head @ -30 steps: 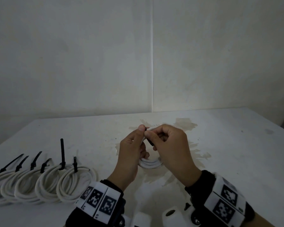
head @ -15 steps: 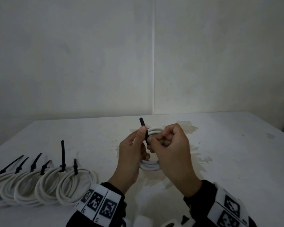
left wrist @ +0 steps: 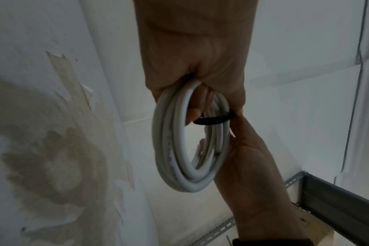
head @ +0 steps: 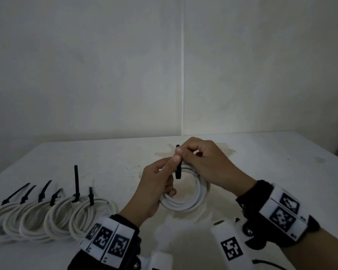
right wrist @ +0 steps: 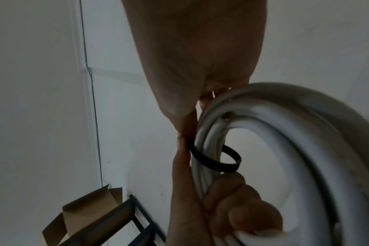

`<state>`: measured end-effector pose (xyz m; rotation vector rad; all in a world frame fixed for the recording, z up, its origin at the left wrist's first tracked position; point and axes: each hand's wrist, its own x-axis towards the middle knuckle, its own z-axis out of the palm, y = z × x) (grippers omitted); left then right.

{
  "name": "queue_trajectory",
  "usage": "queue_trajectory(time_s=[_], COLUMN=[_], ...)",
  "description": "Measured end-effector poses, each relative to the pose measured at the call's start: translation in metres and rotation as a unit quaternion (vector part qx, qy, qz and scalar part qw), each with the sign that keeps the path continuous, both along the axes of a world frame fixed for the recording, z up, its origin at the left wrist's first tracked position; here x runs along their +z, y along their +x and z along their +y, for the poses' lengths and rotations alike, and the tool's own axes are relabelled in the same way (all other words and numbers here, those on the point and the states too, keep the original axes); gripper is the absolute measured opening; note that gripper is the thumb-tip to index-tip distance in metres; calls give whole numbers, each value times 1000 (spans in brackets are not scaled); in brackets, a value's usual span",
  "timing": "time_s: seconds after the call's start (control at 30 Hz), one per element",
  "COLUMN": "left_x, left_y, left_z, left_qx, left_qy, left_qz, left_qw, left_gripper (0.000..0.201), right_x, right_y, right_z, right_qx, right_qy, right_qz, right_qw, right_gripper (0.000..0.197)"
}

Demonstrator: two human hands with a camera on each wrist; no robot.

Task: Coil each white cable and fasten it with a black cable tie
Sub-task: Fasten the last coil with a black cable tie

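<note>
A coil of white cable (head: 185,203) hangs just above the table's middle. My left hand (head: 164,178) grips its left side, fingers curled through the ring and thumb pointing up. A black cable tie (head: 178,170) is looped round the coil's strands. My right hand (head: 181,152) pinches the tie's tail just above the left thumb. In the left wrist view the tie (left wrist: 215,119) makes a loose loop round the coil (left wrist: 173,149). In the right wrist view the loop (right wrist: 217,164) stands wider than the cable bundle (right wrist: 284,133).
Several tied white coils (head: 47,217) lie in a row at the table's front left, their black tie tails sticking up. A brown stain (head: 226,151) marks the table behind my hands. A cardboard box (right wrist: 84,216) and a metal rack (left wrist: 337,199) stand beyond the table.
The tie's tail came up past my left thumb, and my right hand moved up to pinch it. The coil tilted, so its ring now shows more fully.
</note>
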<state>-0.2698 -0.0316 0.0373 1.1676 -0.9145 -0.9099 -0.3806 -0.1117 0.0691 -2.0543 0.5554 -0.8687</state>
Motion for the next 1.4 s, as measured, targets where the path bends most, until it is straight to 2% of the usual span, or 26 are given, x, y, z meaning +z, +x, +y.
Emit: queue_trajectory(time_s=[0.17, 0.23, 0.4, 0.73, 0.8, 0.9, 1.0, 1.13, 1.2, 1.3, 1.4], left_x=[5, 7, 10, 19, 14, 4, 4, 12, 14, 12, 12], left_y=[0, -1, -6, 2, 4, 8, 10, 10, 10, 16, 23], left_z=[0, 0, 0, 6, 10, 14, 14, 11, 11, 12, 15], left_qx=[12, 19, 39, 47, 42, 39, 43, 42, 40, 36, 22], left_qy=[13, 13, 16, -2, 5, 11, 6, -5, -4, 2, 5], left_qz=[8, 10, -7, -55, -52, -44, -45, -54, -62, -47, -36], left_qw=[1000, 1000, 999, 997, 998, 998, 998, 998, 997, 998, 999], left_gripper=[32, 27, 16, 17, 18, 31, 20, 17, 20, 32, 26], right_x=[1, 4, 19, 35, 31, 23, 14, 9, 10, 9, 8], right_y=[5, 7, 14, 29, 28, 20, 16, 19, 23, 28, 30], right_z=[2, 5, 2, 3, 5, 6, 8, 10, 9, 6, 7], right_qx=[-34, -50, -96, -114, -101, -36, 2, -59, -77, -82, -24], right_qy=[-65, -85, -84, -41, -24, 11, -5, -122, -141, -113, -54], right_qz=[-6, -27, -86, -119, -107, -60, -24, -23, -31, -38, -34], right_qw=[997, 995, 988, 986, 989, 997, 1000, 990, 986, 990, 998], right_gripper=[23, 25, 26, 32, 31, 26, 22, 31, 33, 34, 27])
